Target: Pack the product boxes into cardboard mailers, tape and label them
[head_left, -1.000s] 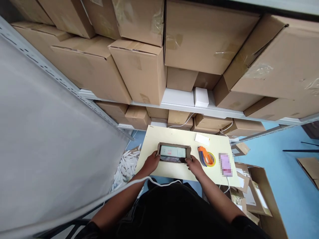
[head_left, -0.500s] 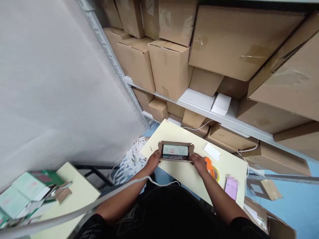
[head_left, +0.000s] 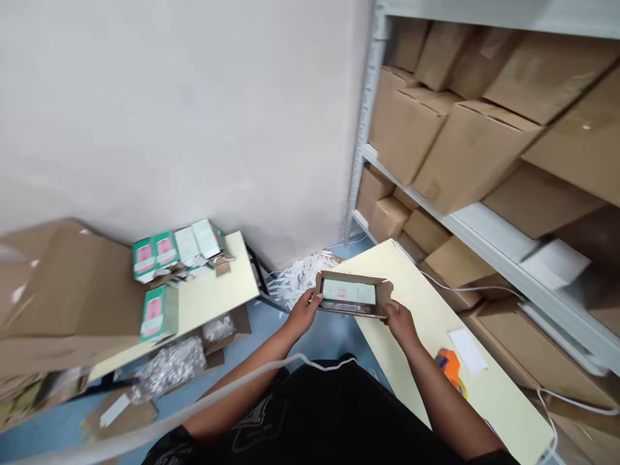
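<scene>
An open cardboard box (head_left: 382, 298) is held up in front of me between both hands. Inside it lies a pale green carton (head_left: 349, 292) with a small pink mark. My left hand (head_left: 304, 311) grips the box's left end, thumb over the rim. On the right end, my right hand (head_left: 401, 321) is closed in the same way. The box is over the gap beside the cream table (head_left: 416, 278), overlapping its near corner.
An orange tape dispenser (head_left: 450, 367) and a white slip (head_left: 467, 351) lie on the cream table. Shelves of cardboard boxes (head_left: 484, 152) stand right. Left, another table (head_left: 220, 297) bears green-and-pink cartons (head_left: 154, 313) beside a large cardboard box (head_left: 72, 290). Paper strips (head_left: 305, 274) cover the floor.
My view has swung left, bringing the second table and its green cartons further into sight. The box, still in both hands, has moved from over the cream table towards its left edge.
</scene>
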{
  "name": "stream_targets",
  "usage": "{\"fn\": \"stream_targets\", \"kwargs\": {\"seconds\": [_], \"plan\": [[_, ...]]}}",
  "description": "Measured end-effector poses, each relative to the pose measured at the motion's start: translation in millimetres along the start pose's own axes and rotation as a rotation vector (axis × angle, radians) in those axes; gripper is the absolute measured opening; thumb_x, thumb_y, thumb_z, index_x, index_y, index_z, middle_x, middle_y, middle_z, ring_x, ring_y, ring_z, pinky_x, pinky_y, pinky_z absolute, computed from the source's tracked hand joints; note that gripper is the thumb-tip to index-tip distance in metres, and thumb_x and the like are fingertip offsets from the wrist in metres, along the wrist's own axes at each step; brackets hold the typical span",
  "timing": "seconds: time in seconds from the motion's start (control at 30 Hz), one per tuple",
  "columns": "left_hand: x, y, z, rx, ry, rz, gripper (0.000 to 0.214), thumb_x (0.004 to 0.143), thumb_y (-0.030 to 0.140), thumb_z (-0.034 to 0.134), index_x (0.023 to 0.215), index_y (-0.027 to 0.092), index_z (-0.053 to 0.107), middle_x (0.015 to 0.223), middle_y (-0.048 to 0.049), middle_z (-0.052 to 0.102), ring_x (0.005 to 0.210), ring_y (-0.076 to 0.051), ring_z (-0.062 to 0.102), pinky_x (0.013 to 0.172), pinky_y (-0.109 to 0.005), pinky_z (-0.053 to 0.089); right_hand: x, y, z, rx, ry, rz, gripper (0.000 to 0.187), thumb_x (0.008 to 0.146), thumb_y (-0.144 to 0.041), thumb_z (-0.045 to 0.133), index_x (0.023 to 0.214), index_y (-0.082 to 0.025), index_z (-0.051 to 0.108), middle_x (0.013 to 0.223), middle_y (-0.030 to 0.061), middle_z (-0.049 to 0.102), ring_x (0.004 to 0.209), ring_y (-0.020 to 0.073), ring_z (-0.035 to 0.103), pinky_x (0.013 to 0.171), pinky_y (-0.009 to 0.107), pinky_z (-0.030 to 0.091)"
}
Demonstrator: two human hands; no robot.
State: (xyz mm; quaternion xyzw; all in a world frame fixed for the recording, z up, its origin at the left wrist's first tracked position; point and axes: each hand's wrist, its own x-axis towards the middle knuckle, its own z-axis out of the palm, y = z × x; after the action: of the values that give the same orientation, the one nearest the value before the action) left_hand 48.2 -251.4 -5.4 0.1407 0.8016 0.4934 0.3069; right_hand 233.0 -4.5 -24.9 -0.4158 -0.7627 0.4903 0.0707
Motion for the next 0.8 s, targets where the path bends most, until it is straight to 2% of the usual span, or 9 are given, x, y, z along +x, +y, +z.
{"fn": "stream_targets", "kwargs": {"seconds": [0.1, 0.17, 0.4, 0.5, 0.57, 0.63, 0.8], "plan": [[-26.6, -21.2, -44.1, -0.047, 0.068, -0.001, 0.057, 0.096, 0.061, 0.047, 0.133, 0.021, 0.063, 0.131, -0.0117, 0.07, 0.114, -0.028, 0.067, 0.093, -0.042, 0.056, -7.6, -28.9, 32.6, 0.041, -0.098, -0.014, 0.036, 0.084, -0.051, 0.049, 0.077, -0.021, 0.068, 0.068, 0.0042, 0.072, 0.065, 0.0244, 0.068, 0.059, 0.031, 0.051], [-45.1, -38.6, -76.9, -0.084, 0.098, 0.001, 0.059, 0.096, 0.063, 0.047, 0.135, 0.021, 0.062, 0.134, -0.0122, 0.068, 0.117, -0.028, 0.066, 0.094, -0.041, 0.056, -16.3, -48.3, 59.5, 0.024, -0.116, -0.066, 0.038, 0.083, -0.054, 0.051, 0.076, -0.021, 0.068, 0.068, 0.0044, 0.072, 0.067, 0.025, 0.067, 0.06, 0.031, 0.05], [-120.7, -106.5, -205.7, -0.288, 0.157, 0.017, 0.069, 0.094, 0.068, 0.05, 0.145, 0.022, 0.058, 0.151, -0.0155, 0.056, 0.129, -0.032, 0.06, 0.091, -0.042, 0.058, -67.7, -121.2, 169.3, -0.034, -0.228, -0.114, 0.038, 0.081, -0.056, 0.054, 0.076, -0.021, 0.067, 0.068, 0.0047, 0.071, 0.065, 0.025, 0.068, 0.059, 0.032, 0.051], [-154.8, -133.7, -263.0, -0.34, 0.165, 0.028, 0.066, 0.094, 0.07, 0.049, 0.139, 0.023, 0.064, 0.144, -0.0143, 0.063, 0.12, -0.03, 0.065, 0.091, -0.042, 0.058, -92.1, -154.2, 216.4, -0.005, -0.289, -0.113, 0.036, 0.081, -0.055, 0.056, 0.078, -0.021, 0.066, 0.068, 0.0046, 0.07, 0.065, 0.0256, 0.069, 0.059, 0.032, 0.053], [-175.5, -148.3, -300.9, -0.311, 0.213, 0.046, 0.063, 0.095, 0.07, 0.048, 0.129, 0.022, 0.07, 0.133, -0.013, 0.07, 0.113, -0.029, 0.068, 0.092, -0.042, 0.058, -104.7, -174.8, 246.5, 0.008, -0.324, -0.112, 0.036, 0.08, -0.054, 0.056, 0.079, -0.02, 0.066, 0.068, 0.0054, 0.071, 0.064, 0.0262, 0.069, 0.059, 0.033, 0.054], [-194.3, -158.3, -339.2, -0.233, 0.331, 0.064, 0.057, 0.094, 0.067, 0.051, 0.12, 0.022, 0.073, 0.122, -0.0112, 0.074, 0.109, -0.028, 0.069, 0.095, -0.043, 0.057, -112.3, -192.7, 274.4, -0.008, -0.357, -0.114, 0.036, 0.079, -0.054, 0.056, 0.079, -0.02, 0.066, 0.069, 0.0066, 0.072, 0.063, 0.0265, 0.069, 0.058, 0.034, 0.054], [-229.6, -162.4, -441.6, 0.036, 0.775, 0.096, 0.038, 0.092, 0.053, 0.058, 0.106, 0.023, 0.075, 0.109, -0.0058, 0.077, 0.105, -0.025, 0.069, 0.099, -0.037, 0.053, -109.2, -225.4, 329.6, -0.044, -0.411, -0.156, 0.039, 0.08, -0.053, 0.056, 0.091, -0.017, 0.069, 0.076, 0.0086, 0.075, 0.065, 0.0273, 0.072, 0.058, 0.034, 0.057]]}}
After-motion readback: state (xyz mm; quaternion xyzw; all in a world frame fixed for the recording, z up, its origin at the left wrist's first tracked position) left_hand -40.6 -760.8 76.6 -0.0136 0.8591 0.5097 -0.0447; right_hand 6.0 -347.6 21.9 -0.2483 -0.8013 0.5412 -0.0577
